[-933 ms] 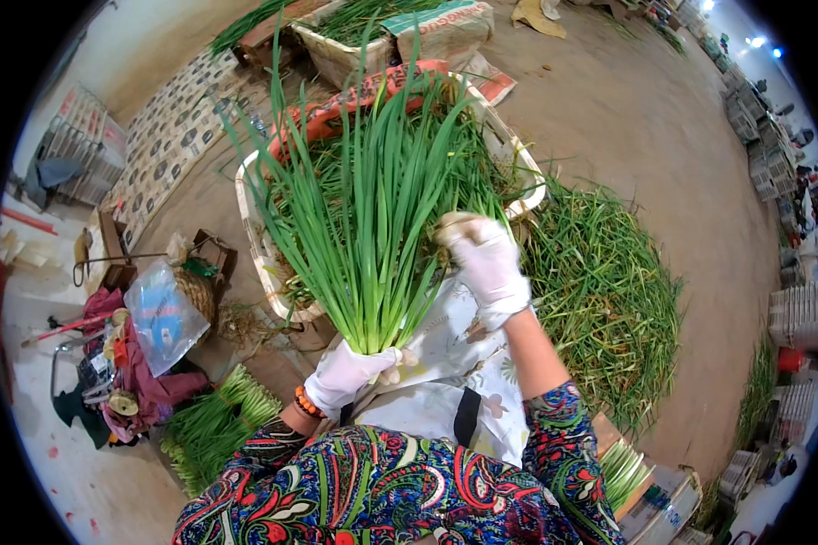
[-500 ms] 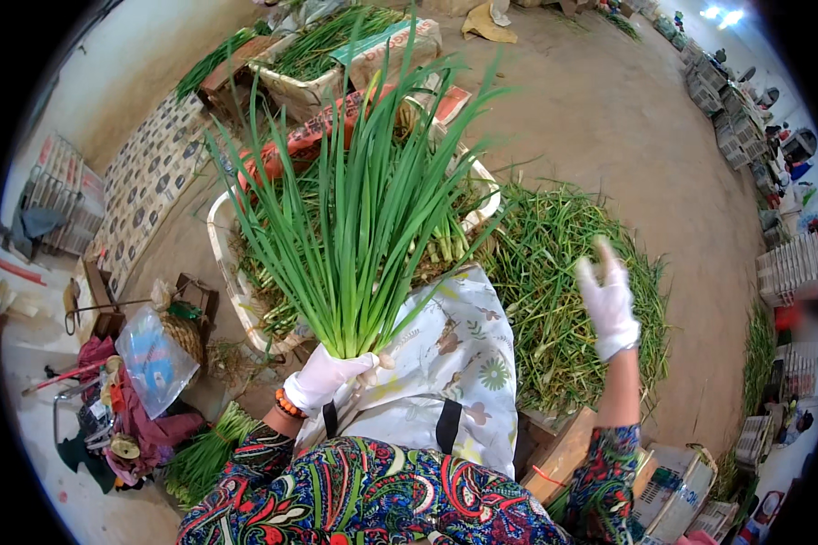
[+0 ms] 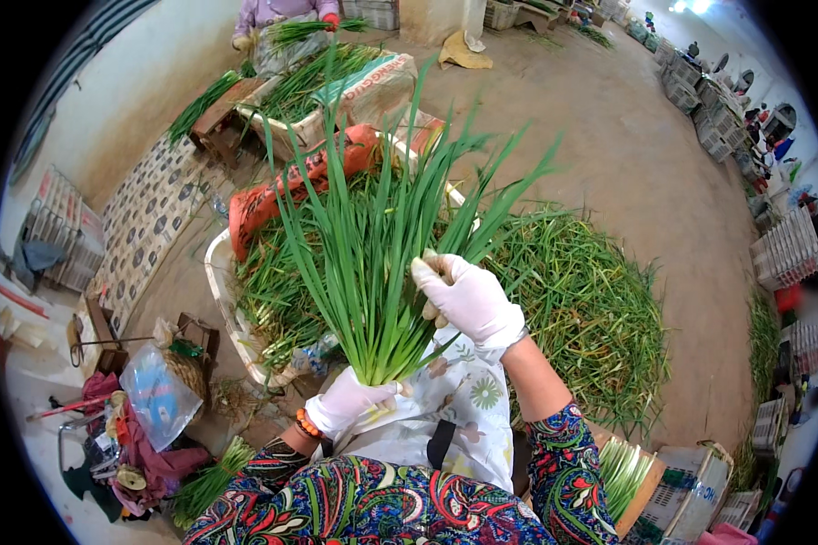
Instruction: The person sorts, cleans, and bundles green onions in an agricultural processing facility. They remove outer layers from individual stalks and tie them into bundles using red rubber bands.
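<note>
My left hand [image 3: 350,401], in a white glove with an orange bead bracelet at the wrist, is closed around the pale lower ends of a bunch of garlic chives [image 3: 373,300]. The long green leaves fan upward and away from me. At the bunch's right side is my gloved right hand [image 3: 473,302], its thumb and fingers curled in against the outer leaves; the fingertips are partly hidden. Behind the bunch, a white-rimmed tub [image 3: 220,282] holds more loose greens, with an orange-red sack [image 3: 291,186] over its far edge. A white flowered apron [image 3: 483,392] covers my lap.
A heap of loose leaves [image 3: 591,313] lies on the floor to the right. Close by my right elbow is a wooden box [image 3: 641,495] holding green stalks. A clear plastic bag [image 3: 157,386] sits at left. A co-worker [image 3: 286,41] handles greens at the far left.
My right hand has come from above the heap at right to the bunch, its fingers now curled. The view has shifted, bringing a co-worker and the stalks in the wooden box into sight.
</note>
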`<action>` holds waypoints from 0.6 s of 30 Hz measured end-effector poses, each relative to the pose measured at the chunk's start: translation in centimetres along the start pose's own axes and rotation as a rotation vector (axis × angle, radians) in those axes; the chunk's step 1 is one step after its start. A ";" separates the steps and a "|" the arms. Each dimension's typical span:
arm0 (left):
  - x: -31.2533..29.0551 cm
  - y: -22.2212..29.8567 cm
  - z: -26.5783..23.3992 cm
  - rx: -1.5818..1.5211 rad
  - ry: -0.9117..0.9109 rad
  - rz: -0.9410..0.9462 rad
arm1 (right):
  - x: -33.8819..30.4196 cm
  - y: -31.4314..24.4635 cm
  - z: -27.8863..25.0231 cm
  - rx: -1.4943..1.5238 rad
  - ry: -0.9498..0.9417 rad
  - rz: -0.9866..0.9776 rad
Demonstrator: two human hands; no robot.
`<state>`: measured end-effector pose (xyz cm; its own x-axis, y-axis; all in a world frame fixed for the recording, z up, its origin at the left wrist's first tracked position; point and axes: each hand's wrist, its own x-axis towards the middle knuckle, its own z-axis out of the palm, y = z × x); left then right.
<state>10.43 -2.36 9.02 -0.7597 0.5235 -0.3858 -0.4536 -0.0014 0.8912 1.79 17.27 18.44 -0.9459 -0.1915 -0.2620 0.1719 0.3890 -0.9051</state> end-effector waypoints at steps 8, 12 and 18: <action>0.6 0.1 0.7 0.013 -0.005 0.007 | 0.2 0.4 0.9 -0.130 -0.028 0.143; 0.9 0.1 0.9 0.033 -0.008 0.019 | 0.5 1.8 1.3 -0.327 0.072 0.043; 0.9 -0.4 0.9 0.034 -0.012 0.052 | 0.3 1.8 1.5 -0.230 -0.008 0.108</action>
<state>10.37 -1.11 8.54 -0.7758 0.5339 -0.3363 -0.3977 0.0002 0.9175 2.18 16.54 16.21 -0.9232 -0.1442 -0.3564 0.2039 0.6021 -0.7720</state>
